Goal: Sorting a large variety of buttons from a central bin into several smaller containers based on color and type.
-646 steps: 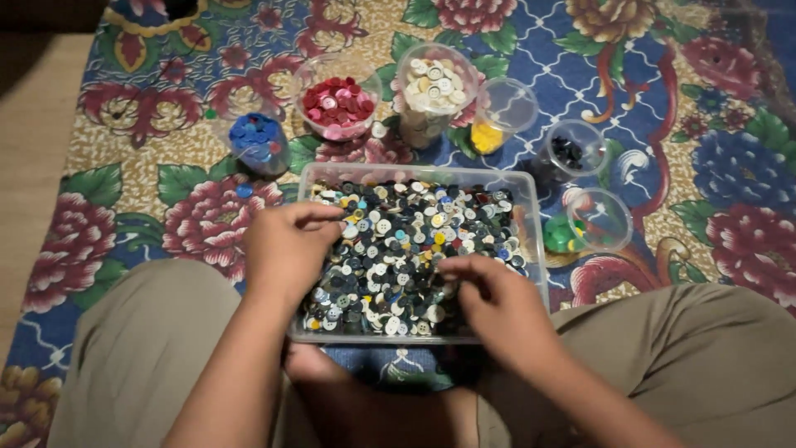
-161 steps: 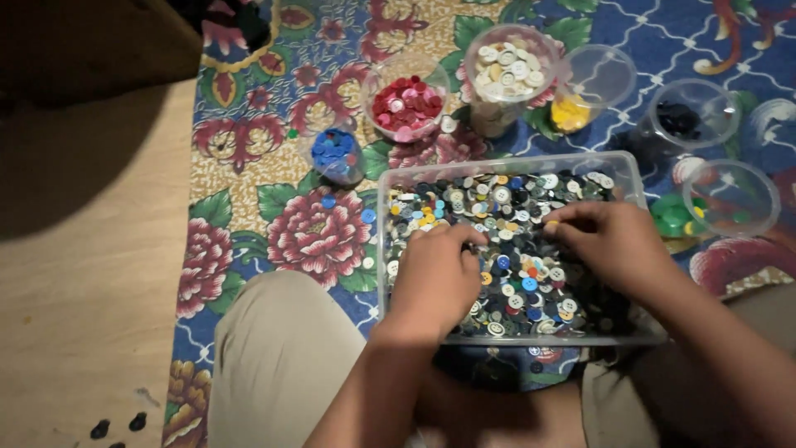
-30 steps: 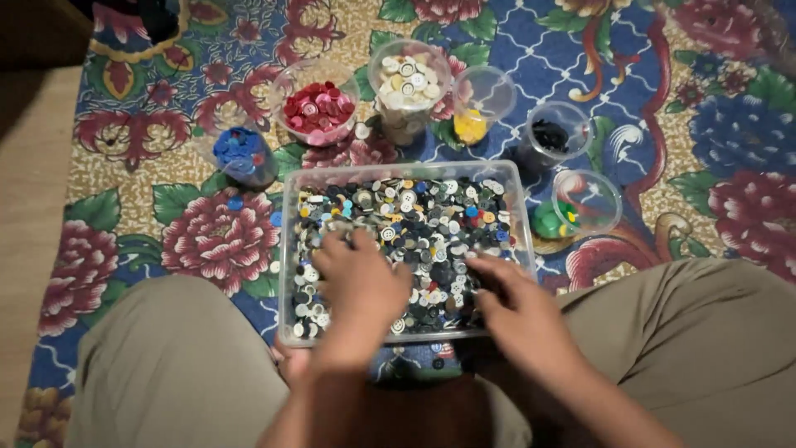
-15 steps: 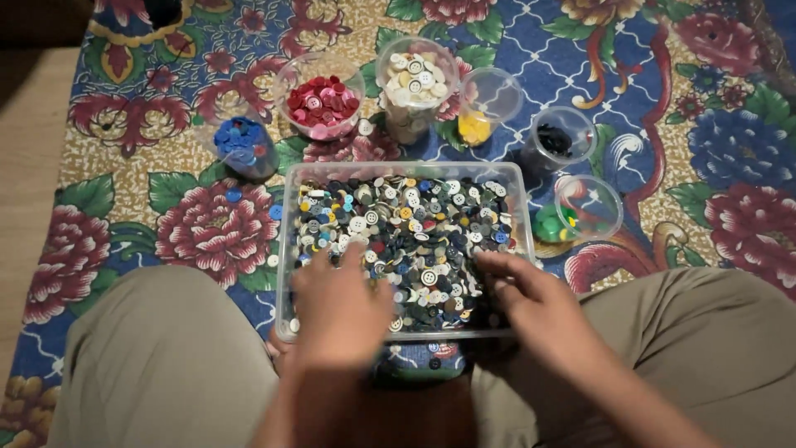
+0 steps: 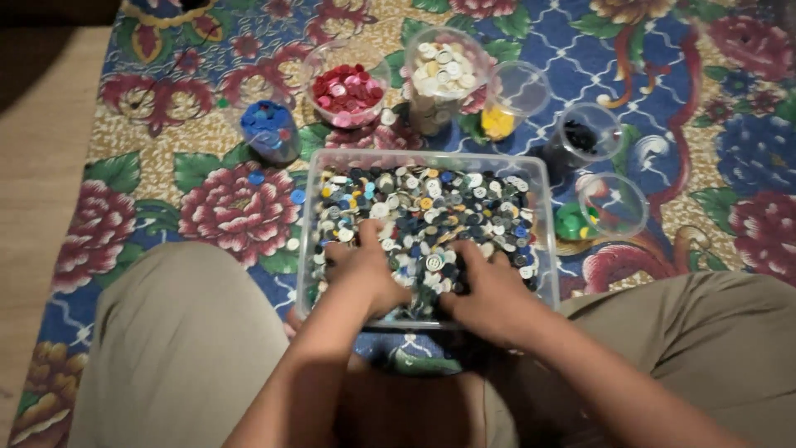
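At the bottom of the frame the person's knees, in khaki trousers, spread to either side, so the clear plastic tray (image 5: 547, 241) sits between them within easy reach of both arms. The left hand (image 5: 365, 274) rests palm down in the near left part of the tray, fingers bent into the heap of mixed buttons (image 5: 423, 211); whether it pinches one cannot be told. The right hand (image 5: 489, 290) lies just beside it at centre bottom, fingers curled narrowly into the same heap, and its grip is likewise hidden. The buttons, black, white, blue and yellow, fill the tray nearly to its walls. Everything lies on a floral mat (image 5: 207, 216) on the floor, with bare wooden floor (image 5: 41, 166) along the left edge. Beyond the tray, small clear containers stand in an arc, each with one colour, apparently so sorted buttons stay apart: a cup of blue buttons (image 5: 267, 129) at upper left, a bowl of red buttons (image 5: 347, 87), a tall jar of white buttons (image 5: 441, 70) at top centre, a tilted cup with yellow ones (image 5: 502, 116), a cup with black ones (image 5: 584, 137), and a cup with green ones (image 5: 593, 216) at right.
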